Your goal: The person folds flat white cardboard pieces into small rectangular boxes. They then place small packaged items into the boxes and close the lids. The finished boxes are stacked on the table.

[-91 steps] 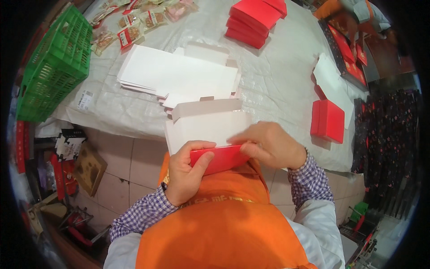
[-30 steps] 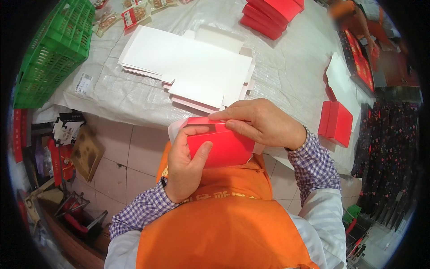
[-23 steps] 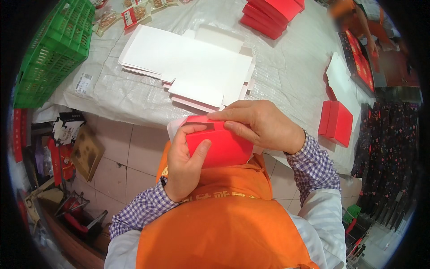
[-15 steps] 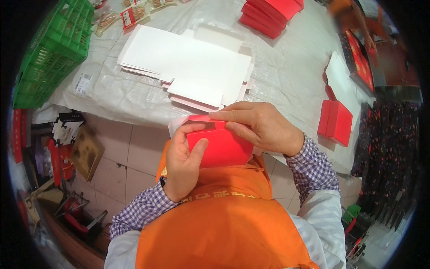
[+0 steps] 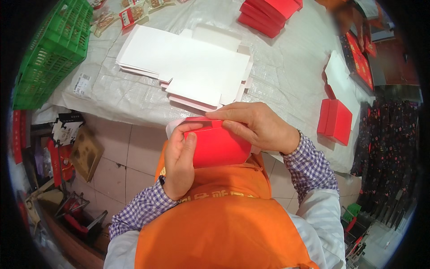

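A red cardboard box [image 5: 221, 145], with a white inner flap showing at its left end, is held against my orange apron at the table's near edge. Around its left end my left hand [image 5: 180, 163] is closed, thumb on the front panel and fingers at the upper opening. My right hand [image 5: 255, 125] grips the upper edge, thumb in front and fingers over the top. A narrow gap shows along that edge between the panels. Just beyond lies a stack of flat white box blanks [image 5: 192, 62] on the covered table.
Folded red cartons [image 5: 268, 17] are stacked at the far side. A red box with a raised white flap [image 5: 335, 121] stands at right. A green plastic crate [image 5: 53, 54] and packaged snacks [image 5: 132, 15] sit at left. Another person's hand [image 5: 360, 36] is at far right.
My left hand has shifted slightly left along the box, its thumb now higher on the front panel. My right hand keeps its grip on the upper edge, with the box nearly in place.
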`<act>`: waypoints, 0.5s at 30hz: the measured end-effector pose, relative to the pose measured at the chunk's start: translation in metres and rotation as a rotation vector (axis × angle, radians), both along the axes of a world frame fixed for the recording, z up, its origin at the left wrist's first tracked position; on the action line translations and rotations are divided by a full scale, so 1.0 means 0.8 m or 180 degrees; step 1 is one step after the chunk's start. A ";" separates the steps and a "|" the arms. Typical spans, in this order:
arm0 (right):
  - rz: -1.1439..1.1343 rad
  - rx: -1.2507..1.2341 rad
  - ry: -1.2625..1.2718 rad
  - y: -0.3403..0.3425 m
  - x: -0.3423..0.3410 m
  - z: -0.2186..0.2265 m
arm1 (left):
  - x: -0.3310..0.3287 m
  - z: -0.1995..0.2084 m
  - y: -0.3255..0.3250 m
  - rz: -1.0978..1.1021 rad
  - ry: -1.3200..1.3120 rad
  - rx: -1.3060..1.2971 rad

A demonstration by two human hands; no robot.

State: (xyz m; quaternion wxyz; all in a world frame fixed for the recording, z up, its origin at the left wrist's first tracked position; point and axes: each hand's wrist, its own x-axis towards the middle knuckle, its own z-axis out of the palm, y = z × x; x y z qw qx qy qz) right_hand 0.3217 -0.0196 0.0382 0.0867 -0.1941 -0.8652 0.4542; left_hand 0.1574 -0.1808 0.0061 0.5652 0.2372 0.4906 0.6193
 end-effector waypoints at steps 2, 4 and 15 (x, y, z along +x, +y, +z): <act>0.0048 -0.0065 -0.0056 0.002 0.001 0.003 | 0.000 -0.004 -0.001 0.0003 0.0065 0.0017; 0.0070 -0.0080 -0.0087 0.002 0.003 0.003 | 0.000 -0.005 -0.002 -0.0001 0.0146 -0.0001; 0.0176 -0.0208 -0.0006 -0.001 -0.002 -0.002 | -0.003 -0.023 -0.004 0.0131 0.0752 0.0043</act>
